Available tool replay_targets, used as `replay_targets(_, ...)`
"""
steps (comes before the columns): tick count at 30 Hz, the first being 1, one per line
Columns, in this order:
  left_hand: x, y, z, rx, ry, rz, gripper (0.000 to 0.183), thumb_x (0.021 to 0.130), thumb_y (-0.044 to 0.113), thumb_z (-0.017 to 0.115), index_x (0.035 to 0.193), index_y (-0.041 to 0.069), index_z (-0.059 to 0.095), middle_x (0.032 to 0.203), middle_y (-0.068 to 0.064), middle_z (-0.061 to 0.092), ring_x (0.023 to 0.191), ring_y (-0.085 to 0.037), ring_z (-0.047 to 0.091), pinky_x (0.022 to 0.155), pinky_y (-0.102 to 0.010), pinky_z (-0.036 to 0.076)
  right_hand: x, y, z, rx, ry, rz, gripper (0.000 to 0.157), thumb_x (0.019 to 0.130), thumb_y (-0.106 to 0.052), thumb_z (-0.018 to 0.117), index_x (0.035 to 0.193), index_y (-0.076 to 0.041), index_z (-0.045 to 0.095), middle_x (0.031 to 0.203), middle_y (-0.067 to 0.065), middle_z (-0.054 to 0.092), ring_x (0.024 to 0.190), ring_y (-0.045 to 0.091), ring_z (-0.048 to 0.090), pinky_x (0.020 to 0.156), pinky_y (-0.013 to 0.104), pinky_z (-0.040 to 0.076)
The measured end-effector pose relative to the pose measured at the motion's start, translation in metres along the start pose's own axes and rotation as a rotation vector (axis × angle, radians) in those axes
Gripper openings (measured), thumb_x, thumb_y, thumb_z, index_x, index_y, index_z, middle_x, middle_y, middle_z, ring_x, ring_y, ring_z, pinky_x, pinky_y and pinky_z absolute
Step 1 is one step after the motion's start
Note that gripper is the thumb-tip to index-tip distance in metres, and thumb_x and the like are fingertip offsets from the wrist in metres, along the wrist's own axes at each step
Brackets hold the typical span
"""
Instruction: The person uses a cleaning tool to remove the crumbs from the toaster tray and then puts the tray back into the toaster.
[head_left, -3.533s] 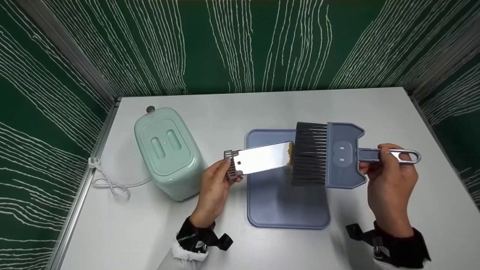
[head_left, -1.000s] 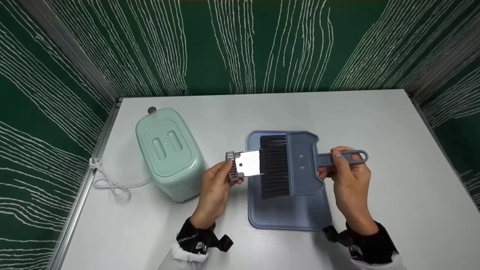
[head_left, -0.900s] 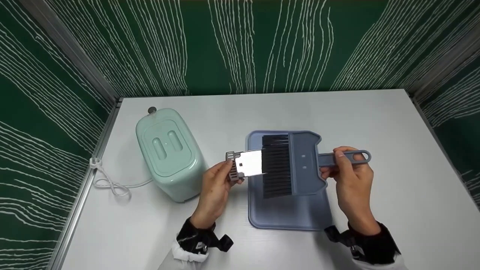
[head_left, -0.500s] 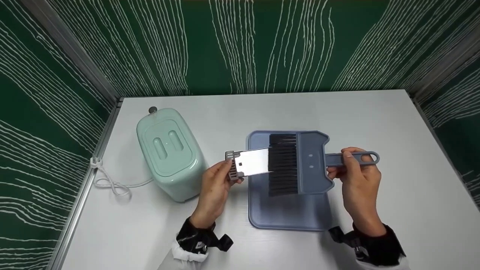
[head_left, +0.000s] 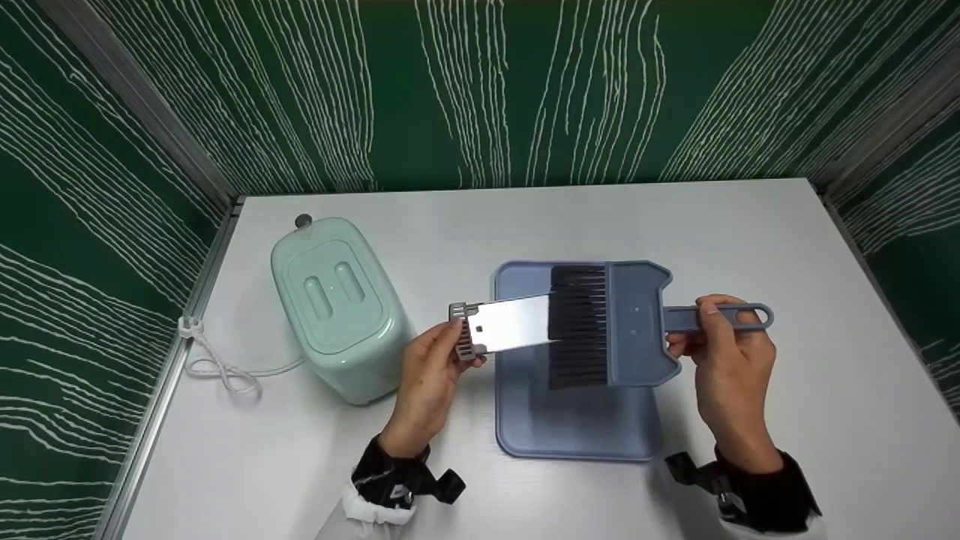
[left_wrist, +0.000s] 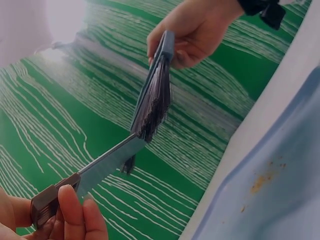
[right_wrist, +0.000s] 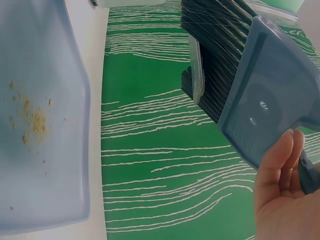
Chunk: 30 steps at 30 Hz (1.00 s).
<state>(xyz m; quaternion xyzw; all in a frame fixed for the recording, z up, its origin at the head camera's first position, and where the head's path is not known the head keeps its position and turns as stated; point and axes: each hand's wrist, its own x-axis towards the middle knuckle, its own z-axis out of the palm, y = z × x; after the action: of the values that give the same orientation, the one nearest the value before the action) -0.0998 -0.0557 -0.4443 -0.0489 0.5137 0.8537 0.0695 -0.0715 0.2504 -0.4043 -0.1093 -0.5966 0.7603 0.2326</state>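
Observation:
My left hand (head_left: 429, 379) pinches the slotted grey end of a shiny metal crumb tray (head_left: 514, 323), held out level above a blue-grey tray (head_left: 577, 436). In my right hand (head_left: 736, 375) is the handle of a blue-grey hand brush (head_left: 639, 322). Its black bristles (head_left: 577, 360) cover the crumb tray's far end in the head view. From the left wrist, the bristles (left_wrist: 156, 102) hang down at that end. Yellow-brown crumbs (right_wrist: 37, 122) lie scattered on the blue-grey tray in the right wrist view.
A mint-green toaster (head_left: 337, 300) with a two-slotted top stands left of the hands. Its white cord (head_left: 232, 377) lies looped beside it. Green walls with white lines surround the white table (head_left: 420, 225) on the sides and back.
Over the last second the brush has slid right along the crumb tray, baring more metal. Earlier, crumbs showed at the crumb tray's far end, now covered by bristles. The left hand stays put.

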Motion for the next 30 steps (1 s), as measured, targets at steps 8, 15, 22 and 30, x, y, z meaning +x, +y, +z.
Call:
replay_targets(8,-0.001,0.001,0.000,0.005,0.012,-0.001,0.035,0.111,0.012,0.051,0.126,-0.019,0.061,0.103,-0.016,0.071,0.078,-0.016,0.065,0.071,-0.024,0.056,0.002,0.001,-0.007,0.010,0.041,-0.005,0.016,0.107,-0.010,0.057,0.107,0.005,0.063,0.077,0.017,0.067,0.056,0.019,0.064,0.053,0.024,0.055)
replay_targets(15,-0.001,0.002,0.001,0.000,0.015,-0.009,0.035,0.111,0.011,0.051,0.127,-0.018,0.061,0.104,-0.016,0.071,0.081,-0.016,0.065,0.071,-0.024,0.056,0.005,0.000,-0.011,0.027,0.084,0.000,0.016,0.107,-0.008,0.056,0.105,0.007,0.063,0.076,0.016,0.067,0.055,0.019,0.064,0.052,0.024,0.055)
replay_targets(22,-0.002,0.003,0.001,-0.002,0.008,-0.008,0.035,0.111,0.011,0.050,0.127,-0.019,0.060,0.104,-0.017,0.071,0.080,-0.016,0.065,0.072,-0.024,0.056,0.006,0.000,-0.015,0.059,0.090,-0.017,0.016,0.106,-0.006,0.057,0.104,0.008,0.063,0.074,0.017,0.067,0.054,0.019,0.064,0.051,0.025,0.054)
replay_targets(30,-0.002,0.004,0.000,-0.001,0.008,0.003,0.035,0.111,0.013,0.051,0.125,-0.018,0.062,0.100,-0.015,0.071,0.079,-0.016,0.065,0.071,-0.024,0.056,0.008,0.001,-0.018,0.161,0.063,-0.053,0.016,0.106,-0.004,0.058,0.105,0.011,0.061,0.074,0.019,0.065,0.053,0.021,0.063,0.052,0.025,0.054)
